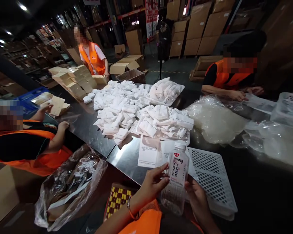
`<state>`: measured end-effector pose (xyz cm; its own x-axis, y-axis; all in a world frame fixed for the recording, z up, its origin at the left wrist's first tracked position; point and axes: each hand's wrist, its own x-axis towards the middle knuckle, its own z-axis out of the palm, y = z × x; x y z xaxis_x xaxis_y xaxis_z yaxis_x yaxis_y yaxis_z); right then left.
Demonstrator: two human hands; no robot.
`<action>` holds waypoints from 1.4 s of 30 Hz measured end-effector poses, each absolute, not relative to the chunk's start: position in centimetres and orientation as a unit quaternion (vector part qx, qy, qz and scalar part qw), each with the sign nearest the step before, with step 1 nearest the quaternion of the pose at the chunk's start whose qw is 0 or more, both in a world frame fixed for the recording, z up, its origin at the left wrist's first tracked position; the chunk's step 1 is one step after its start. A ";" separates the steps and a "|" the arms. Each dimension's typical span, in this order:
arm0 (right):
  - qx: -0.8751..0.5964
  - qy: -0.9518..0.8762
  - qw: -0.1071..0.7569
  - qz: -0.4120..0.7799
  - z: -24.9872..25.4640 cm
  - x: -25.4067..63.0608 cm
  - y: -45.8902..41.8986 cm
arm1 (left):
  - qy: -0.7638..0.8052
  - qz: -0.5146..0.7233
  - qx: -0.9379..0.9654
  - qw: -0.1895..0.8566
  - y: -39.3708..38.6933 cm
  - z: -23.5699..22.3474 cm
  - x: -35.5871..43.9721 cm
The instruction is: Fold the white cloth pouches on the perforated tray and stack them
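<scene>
A clear plastic bottle (176, 182) with a white cap and a printed label of red and dark characters stands upright in front of me, seemingly with no drink inside. My left hand (153, 182) pinches its left side, index finger and thumb near the label. On the other side my right hand (197, 196) grips it with the thumb forward; its other fingers are partly hidden. Just behind the bottle lie a white printed card or box (148, 151) and a white perforated plastic basket (210, 175). Beyond them is a big heap of small white packets (123, 107).
A clear bag of packets (164, 91) and big plastic bags (217, 120) lie on the metal table (123, 159). A lined waste bin (73, 188) is at lower left. Co-workers in orange vests (92, 58) surround the table. Stacked small boxes (74, 81) stand far left.
</scene>
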<state>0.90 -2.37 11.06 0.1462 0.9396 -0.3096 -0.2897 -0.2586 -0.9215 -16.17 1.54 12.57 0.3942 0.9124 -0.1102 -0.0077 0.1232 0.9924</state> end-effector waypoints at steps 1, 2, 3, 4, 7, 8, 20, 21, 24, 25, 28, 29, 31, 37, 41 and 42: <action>-0.546 -0.303 0.527 0.577 11.1 0.9 -2.3 | 0.412 0.368 0.553 0.624 1.5 12.5 -16.2; -0.551 -0.304 0.524 0.575 11.2 0.9 -2.3 | 0.414 0.369 0.555 0.620 1.4 12.4 -16.2; -0.553 -0.304 0.521 0.574 11.2 0.9 -2.3 | 0.417 0.368 0.558 0.616 1.4 12.3 -16.3; -0.553 -0.305 0.518 0.577 11.3 0.9 -2.3 | 0.421 0.368 0.561 0.611 1.4 12.3 -16.3; -0.543 -0.311 0.512 0.589 11.7 1.0 -2.2 | 0.425 0.370 0.568 0.599 1.2 12.3 -16.3; -0.540 -0.312 0.509 0.593 11.8 1.0 -2.2 | 0.423 0.372 0.572 0.597 1.1 12.3 -16.2; -0.544 -0.301 0.517 0.588 11.8 0.8 -2.7 | 0.422 0.396 0.574 0.579 0.4 11.7 -15.6; -0.545 -0.303 0.520 0.584 11.8 0.7 -2.6 | 0.427 0.400 0.571 0.575 0.3 11.7 -15.7; -0.547 -0.308 0.526 0.574 11.8 0.4 -2.2 | 0.440 0.412 0.565 0.563 0.2 12.3 -15.8; -0.546 -0.312 0.524 0.574 11.7 0.3 -2.0 | 0.445 0.416 0.563 0.559 0.2 12.5 -15.8; -0.536 -0.344 0.501 0.587 11.1 -0.2 -1.2 | 0.456 0.423 0.551 0.556 0.3 12.7 -16.0; -0.534 -0.355 0.489 0.591 10.7 -0.4 -0.8 | 0.461 0.425 0.542 0.560 0.4 12.5 -16.1; -0.532 -0.380 0.466 0.597 9.6 -0.8 -0.2 | 0.476 0.424 0.512 0.576 0.8 11.7 -16.3; -0.613 -0.515 0.359 0.479 4.6 -0.7 0.4 | 0.525 0.436 0.370 0.631 2.5 8.0 -17.8; -0.654 -0.672 0.292 0.189 0.7 0.4 0.4 | 0.534 0.450 0.316 0.642 4.0 7.2 -19.1; -0.650 -0.693 0.286 0.121 -0.2 0.7 0.4 | 0.539 0.454 0.315 0.636 4.5 7.2 -19.5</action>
<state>0.74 0.37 -0.22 0.0102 0.9707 0.2402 0.8325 0.1248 -0.5398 -19.46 4.48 7.23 0.0076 0.9166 -0.3997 -0.2382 0.3898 0.8895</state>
